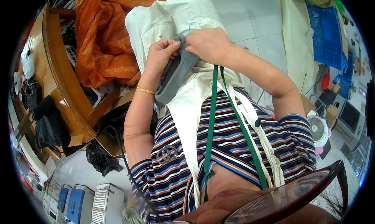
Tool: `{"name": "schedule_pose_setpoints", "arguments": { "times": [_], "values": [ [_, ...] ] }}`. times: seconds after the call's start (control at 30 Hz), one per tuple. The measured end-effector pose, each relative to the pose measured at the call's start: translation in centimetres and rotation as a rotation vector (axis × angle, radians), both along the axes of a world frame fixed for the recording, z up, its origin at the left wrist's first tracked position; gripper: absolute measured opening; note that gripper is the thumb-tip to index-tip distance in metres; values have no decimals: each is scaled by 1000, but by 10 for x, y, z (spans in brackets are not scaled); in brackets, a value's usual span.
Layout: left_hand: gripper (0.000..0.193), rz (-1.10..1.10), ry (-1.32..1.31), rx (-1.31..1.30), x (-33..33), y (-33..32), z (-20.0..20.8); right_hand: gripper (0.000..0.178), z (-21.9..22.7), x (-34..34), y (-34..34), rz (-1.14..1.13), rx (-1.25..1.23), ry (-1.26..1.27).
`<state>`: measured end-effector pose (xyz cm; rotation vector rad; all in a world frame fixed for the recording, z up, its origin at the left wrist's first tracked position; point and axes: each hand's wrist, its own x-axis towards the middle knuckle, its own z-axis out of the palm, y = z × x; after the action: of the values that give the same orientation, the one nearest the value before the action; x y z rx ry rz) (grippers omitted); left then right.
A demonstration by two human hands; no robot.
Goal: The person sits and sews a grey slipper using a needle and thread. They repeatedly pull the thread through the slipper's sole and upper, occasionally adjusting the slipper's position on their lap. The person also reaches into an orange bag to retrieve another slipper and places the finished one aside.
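A grey, thick cloth piece shaped like a slipper (176, 77) lies over my lap, its long opening with a stitched rim turned up. My left hand (161, 55) pinches its far end between thumb and fingers. Close beside it, my right hand (211, 45) is closed at the same end, with the fingertips pressed to the cloth. A thin dark loop, like thread or wire (195, 24), shows just beyond my right fingers; whether they hold it is hidden. Under both hands spreads a cream apron (168, 17) with a pocket seam.
To the left stands a wooden table (64, 83), with a crumpled orange plastic sheet (101, 40) beside it. Green straps (213, 118) hang down my front. A blue crate (322, 32) and a small fan (318, 128) are at the right. A black bag (102, 159) lies on the floor.
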<state>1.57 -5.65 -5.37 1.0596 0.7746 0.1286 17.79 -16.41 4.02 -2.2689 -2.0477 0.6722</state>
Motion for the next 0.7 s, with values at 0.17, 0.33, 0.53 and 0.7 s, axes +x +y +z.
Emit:
{"name": "schedule_pose_setpoints", "arguments": {
  "times": [0.17,0.33,0.53,0.7],
  "values": [
    [13,1,18,7,0,-1,1,22,-1,-1,1,20,13,-6],
    [13,-4,42,31,0,-6,9,16,1,-3,-1,32,74,-30],
    [13,34,-59,42,5,-7,21,29,27,-16,-29,259,98,10],
    [16,19,-153,56,5,-6,37,41,30,-5,-41,135,185,115]
  ]
}}
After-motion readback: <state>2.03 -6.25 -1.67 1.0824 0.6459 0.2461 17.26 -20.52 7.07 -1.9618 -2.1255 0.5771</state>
